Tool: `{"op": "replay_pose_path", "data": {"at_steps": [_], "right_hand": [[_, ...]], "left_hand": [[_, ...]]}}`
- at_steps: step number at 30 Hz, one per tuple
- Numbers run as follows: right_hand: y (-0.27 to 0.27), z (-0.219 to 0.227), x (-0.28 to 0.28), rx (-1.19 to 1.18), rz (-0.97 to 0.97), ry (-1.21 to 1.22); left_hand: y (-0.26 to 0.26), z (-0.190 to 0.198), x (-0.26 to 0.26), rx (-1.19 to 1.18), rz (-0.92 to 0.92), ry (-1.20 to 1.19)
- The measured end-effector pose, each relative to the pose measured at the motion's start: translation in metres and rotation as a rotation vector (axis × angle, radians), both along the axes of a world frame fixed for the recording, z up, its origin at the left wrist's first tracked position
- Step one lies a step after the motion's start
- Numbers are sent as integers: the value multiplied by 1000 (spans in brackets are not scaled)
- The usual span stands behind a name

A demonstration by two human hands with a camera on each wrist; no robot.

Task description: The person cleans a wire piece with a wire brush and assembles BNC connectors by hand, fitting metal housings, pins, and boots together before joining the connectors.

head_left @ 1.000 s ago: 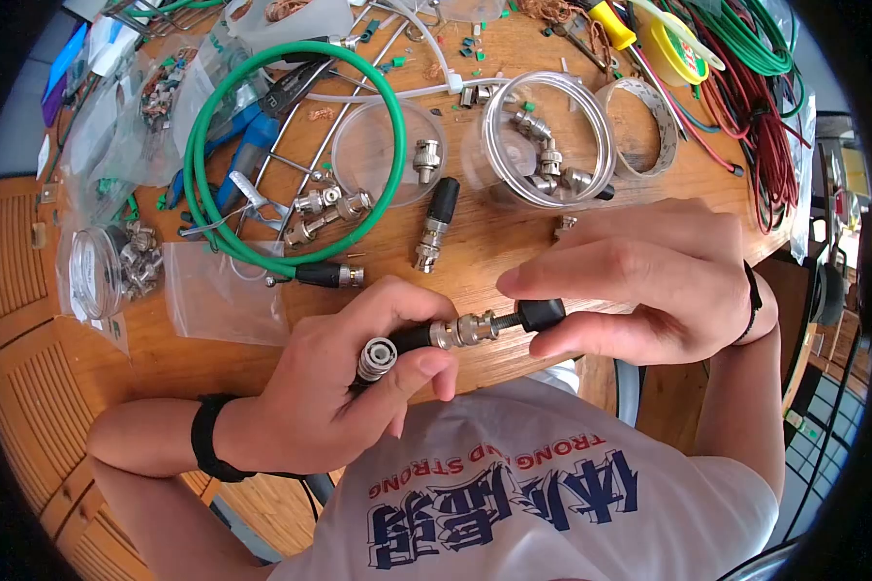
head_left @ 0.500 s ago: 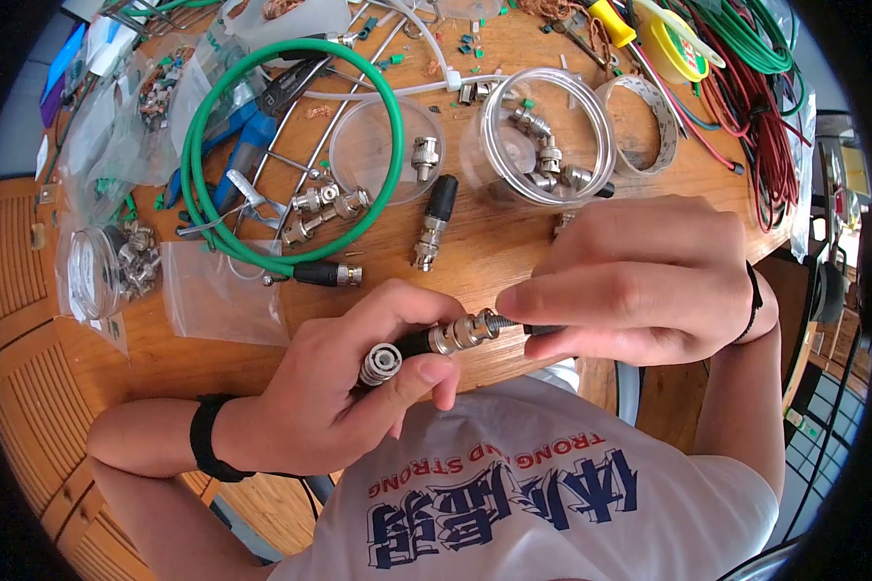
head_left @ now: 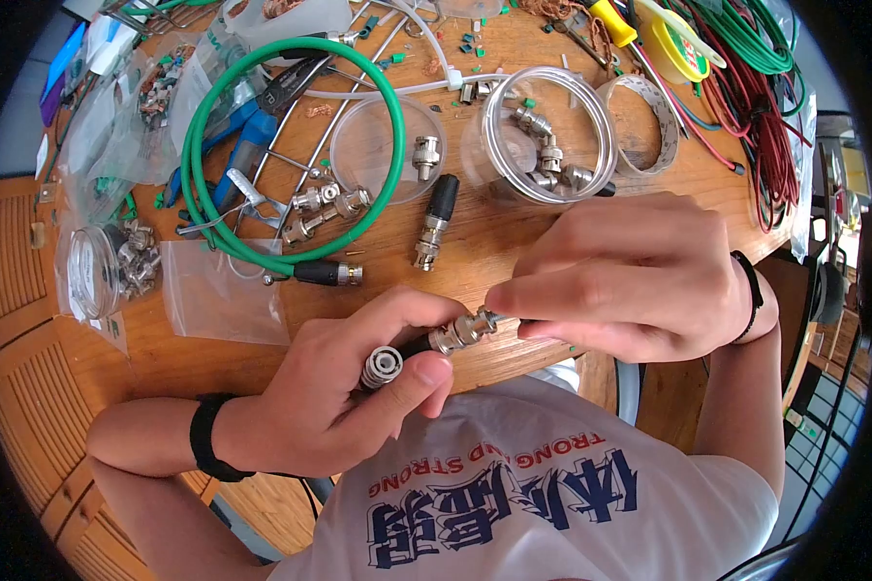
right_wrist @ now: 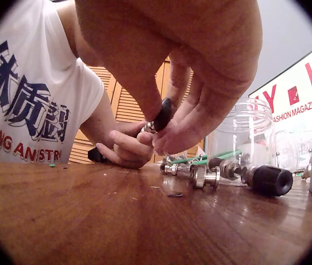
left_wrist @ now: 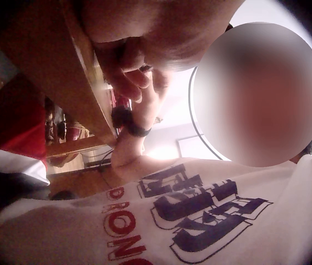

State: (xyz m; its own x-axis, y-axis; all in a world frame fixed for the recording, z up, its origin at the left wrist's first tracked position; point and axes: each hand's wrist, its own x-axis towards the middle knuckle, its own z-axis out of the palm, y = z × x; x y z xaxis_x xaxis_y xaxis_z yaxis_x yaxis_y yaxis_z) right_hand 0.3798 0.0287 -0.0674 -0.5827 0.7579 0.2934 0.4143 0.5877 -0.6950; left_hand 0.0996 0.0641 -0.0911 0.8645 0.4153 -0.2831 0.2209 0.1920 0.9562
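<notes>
In the head view the left hand curls round a black-and-silver connector assembly; one silver end faces up between thumb and palm, and another silver connector sticks out toward the right. At its tip, the right hand pinches a black cap, mostly hidden by the fingers. The right wrist view shows that black cap between the right thumb and fingers, against the silver connector at the left hand's fingers. The left wrist view shows both hands close together, the connector mostly hidden.
Beyond the hands lie a green cable loop, a black-tipped connector, a clear jar holding connectors, and a clear bag. Blue-handled pliers and a tape roll are farther back, with red wires at right.
The right hand has closed its fingers over the black cap and moved slightly left. The threaded part beside the silver connector, exposed before, is now mostly out of sight.
</notes>
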Motion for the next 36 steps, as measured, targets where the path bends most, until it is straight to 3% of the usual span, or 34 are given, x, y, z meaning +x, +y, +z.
{"op": "replay_pose_path", "data": {"at_steps": [12, 15, 17, 19, 23, 29, 31, 36], "right_hand": [[1, -1, 4, 35, 48, -20], [3, 5, 6, 159, -12, 19], [1, 12, 7, 201, -170, 80], [-4, 17, 4, -16, -287, 239], [-1, 15, 14, -4, -303, 314], [-2, 6, 3, 45, -43, -16], [-3, -3, 2, 59, -13, -19], [-3, -1, 5, 108, 132, -89]], "left_hand": [[0, -3, -1, 28, -3, -43], [1, -2, -2, -7, -7, -24], [1, -3, -1, -14, -8, -33], [1, -4, -1, -37, -9, -58], [-1, -6, -1, -54, 24, -81], [-3, -8, 0, -68, -2, -105], [-5, -15, 1, 57, -68, -195], [0, -7, 2, 169, -149, -137]]}}
